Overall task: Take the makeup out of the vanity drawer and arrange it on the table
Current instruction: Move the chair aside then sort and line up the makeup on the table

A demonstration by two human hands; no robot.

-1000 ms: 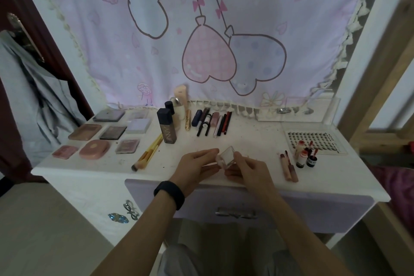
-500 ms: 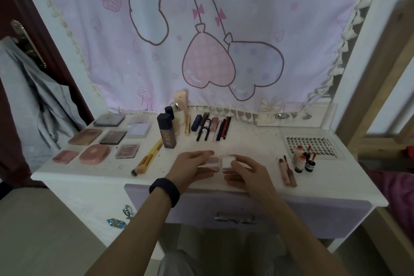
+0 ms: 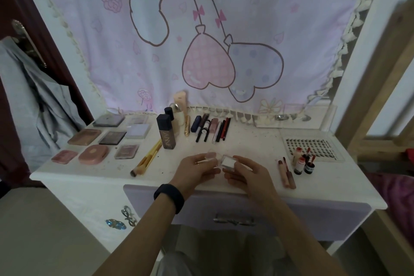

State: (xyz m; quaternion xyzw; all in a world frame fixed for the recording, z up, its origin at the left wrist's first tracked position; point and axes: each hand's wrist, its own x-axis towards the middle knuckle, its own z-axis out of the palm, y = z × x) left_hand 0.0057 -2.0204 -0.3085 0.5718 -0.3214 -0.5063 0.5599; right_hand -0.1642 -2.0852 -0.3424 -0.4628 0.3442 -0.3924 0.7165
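**Left hand [image 3: 197, 170] and right hand [image 3: 248, 173] share one clear case [image 3: 227, 161]**

Both hands hold the little square case just above the surface [image 3: 246, 141], to the right of the dark bottle [image 3: 167, 131] and nearer the person than it. The right hand's fingers curl round the case's right side and underside. The left hand's thumb and fingers pinch its left edge, possibly a clear lid, though the view is too blurred to tell whether it is open or closed. Neither hand holds anything else.

The case looks like thin, hard plastic with a pale pressed fill, so it is probably very light and stiff. Its smooth walls are likely slippery, and the fill would probably crack if the case dropped on a corner. The safest hold is on two opposite side edges, with fingertips low on the base rather than on the lid, which could spring up under pressure. Setting it down flat should protect it best.

The flat compacts [image 3: 94, 152] lie left of the bottle, the brushes [image 3: 149, 158] just beside it and the pencils [image 3: 212, 129] to its right.
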